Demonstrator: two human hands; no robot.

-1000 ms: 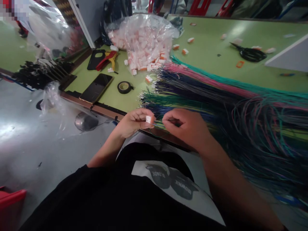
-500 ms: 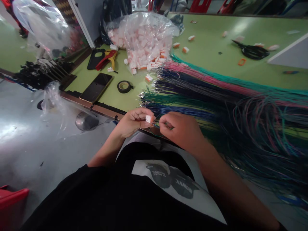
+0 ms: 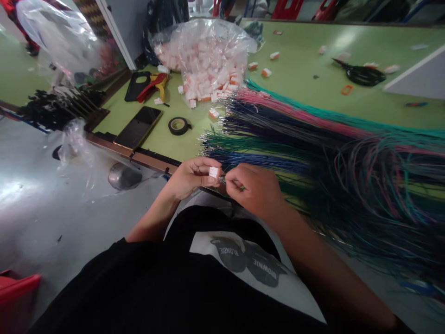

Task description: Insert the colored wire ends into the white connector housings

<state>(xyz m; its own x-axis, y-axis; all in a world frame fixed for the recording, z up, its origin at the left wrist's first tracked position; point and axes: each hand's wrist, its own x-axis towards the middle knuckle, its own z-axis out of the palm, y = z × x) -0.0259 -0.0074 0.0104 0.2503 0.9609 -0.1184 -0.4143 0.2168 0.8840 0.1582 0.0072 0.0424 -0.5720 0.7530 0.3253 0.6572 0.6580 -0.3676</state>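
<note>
Two hands meet just in front of you near the table edge (image 3: 153,159), with one small white-and-orange connector housing (image 3: 214,173) between them. Your left hand (image 3: 193,177) has it, thumb below and fingers above, in a narrow pinch at the fingertips. Its white face looks toward your left palm and up at you; its orange side faces your right hand (image 3: 255,188). The housing is too small here for you to tell which way its long axis runs.

Your right hand is curled almost closed, and its thumb and forefinger seem to pinch a thin wire (image 3: 221,179) right beside that orange side. From those right fingertips, the housing lies directly to the left, nearly level and all but touching. The wire spans that short gap roughly crosswise to you; whether its tip sits inside a cavity, you can't tell. Left is the nearer hand, since it already grips the housing.

Just beyond your knuckles lie the blue wires (image 3: 267,160), their terminal ends pointing left, and past those the green wires (image 3: 239,142).
</note>
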